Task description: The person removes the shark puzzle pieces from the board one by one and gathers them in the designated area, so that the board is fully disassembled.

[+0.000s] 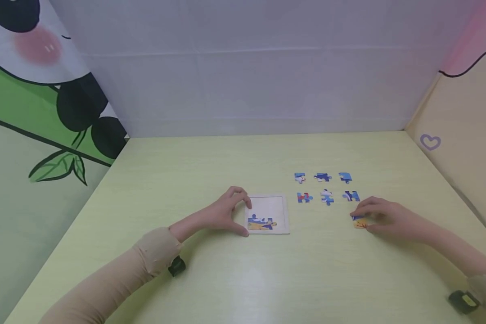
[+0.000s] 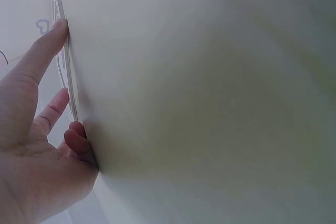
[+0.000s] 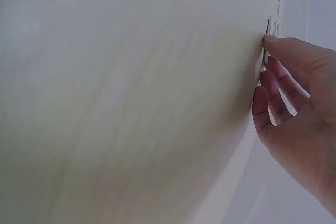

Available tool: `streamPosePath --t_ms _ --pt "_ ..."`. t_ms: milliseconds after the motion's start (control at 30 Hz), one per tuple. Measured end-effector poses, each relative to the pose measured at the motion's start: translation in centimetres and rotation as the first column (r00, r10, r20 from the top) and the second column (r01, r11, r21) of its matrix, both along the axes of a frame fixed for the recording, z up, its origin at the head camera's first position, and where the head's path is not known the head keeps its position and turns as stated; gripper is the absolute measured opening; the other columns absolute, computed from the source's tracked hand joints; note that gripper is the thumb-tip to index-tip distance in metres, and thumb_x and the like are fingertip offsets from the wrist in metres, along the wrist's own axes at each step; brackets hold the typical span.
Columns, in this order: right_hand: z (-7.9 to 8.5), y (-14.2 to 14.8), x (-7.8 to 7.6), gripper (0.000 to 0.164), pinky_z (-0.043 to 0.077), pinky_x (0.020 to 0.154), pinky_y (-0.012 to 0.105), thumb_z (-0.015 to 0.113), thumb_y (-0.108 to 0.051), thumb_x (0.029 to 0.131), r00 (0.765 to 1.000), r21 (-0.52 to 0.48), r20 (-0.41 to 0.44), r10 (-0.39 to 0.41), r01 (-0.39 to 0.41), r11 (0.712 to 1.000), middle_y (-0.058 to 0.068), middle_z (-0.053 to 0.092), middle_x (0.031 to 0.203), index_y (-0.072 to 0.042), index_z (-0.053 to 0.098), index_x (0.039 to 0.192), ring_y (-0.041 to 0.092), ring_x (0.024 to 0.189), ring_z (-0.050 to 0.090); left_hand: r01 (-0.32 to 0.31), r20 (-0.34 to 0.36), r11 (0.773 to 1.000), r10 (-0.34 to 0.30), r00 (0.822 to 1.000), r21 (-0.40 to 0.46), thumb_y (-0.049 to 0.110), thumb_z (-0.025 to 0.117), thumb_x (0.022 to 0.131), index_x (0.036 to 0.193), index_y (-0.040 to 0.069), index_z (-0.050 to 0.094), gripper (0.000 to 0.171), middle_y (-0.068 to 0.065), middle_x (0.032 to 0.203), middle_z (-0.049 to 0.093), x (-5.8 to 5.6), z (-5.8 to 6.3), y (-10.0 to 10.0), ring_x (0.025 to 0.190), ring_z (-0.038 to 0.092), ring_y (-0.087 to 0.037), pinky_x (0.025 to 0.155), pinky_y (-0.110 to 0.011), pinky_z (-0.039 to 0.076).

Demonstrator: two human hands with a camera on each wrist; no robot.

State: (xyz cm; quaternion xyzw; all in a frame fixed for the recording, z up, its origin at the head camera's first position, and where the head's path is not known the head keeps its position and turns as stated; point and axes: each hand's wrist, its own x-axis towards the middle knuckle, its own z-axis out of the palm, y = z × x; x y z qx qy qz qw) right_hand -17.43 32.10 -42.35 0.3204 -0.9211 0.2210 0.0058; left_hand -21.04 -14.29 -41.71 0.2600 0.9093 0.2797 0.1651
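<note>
A square white puzzle tray (image 1: 269, 204) lies on the table, with a few joined pieces (image 1: 262, 223) in blue, white and yellow at its lower left. My left hand (image 1: 228, 211) holds the tray by its left side, thumb at the near corner and fingers at the far part. In the left wrist view, the thumb (image 2: 44, 51) touches the thin tray edge. With thumb and fingers, my right hand (image 1: 390, 219) pinches a yellow and blue puzzle piece (image 1: 360, 223). The right wrist view shows that piece (image 3: 268, 30) edge-on, slightly tilted against the table.
Several loose puzzle pieces lie in two rows right of the tray, among them a red and blue one (image 1: 304, 197) and a blue one (image 1: 345, 177). The pale table (image 1: 210, 279) meets a grey-white cloth (image 1: 243, 90) at its back edge.
</note>
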Motion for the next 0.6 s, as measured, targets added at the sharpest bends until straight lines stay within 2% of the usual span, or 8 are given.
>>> streamPosePath --t_ms 367,600 --pt "0.14 0.01 0.07 0.044 0.052 0.087 0.019 0.082 -0.009 0.076 1.000 -0.003 0.024 -0.005 0.005 1.000 -0.006 0.065 0.117 -0.029 0.071 0.115 -0.001 0.107 0.055 0.003 -0.006 1.000 -0.003 1.000 -0.003 0.036 0.092 0.066 0.114 0.025 0.054 0.062 -0.007 0.147 0.032 -0.01 -0.07 0.04 0.133 0.038 -0.028 0.113 -0.049 0.036" --pt "0.00 -0.06 0.04 0.046 0.051 0.087 0.017 0.082 -0.007 0.075 1.000 0.000 0.008 -0.005 0.005 1.000 -0.008 0.065 0.116 -0.030 0.071 0.114 -0.002 0.107 0.054 0.010 -0.011 1.000 -0.010 1.000 0.000 0.035 0.091 0.066 0.114 0.025 0.054 0.061 -0.007 0.147 0.031 -0.02 -0.16 -0.05 0.132 0.038 -0.029 0.113 -0.049 0.036"
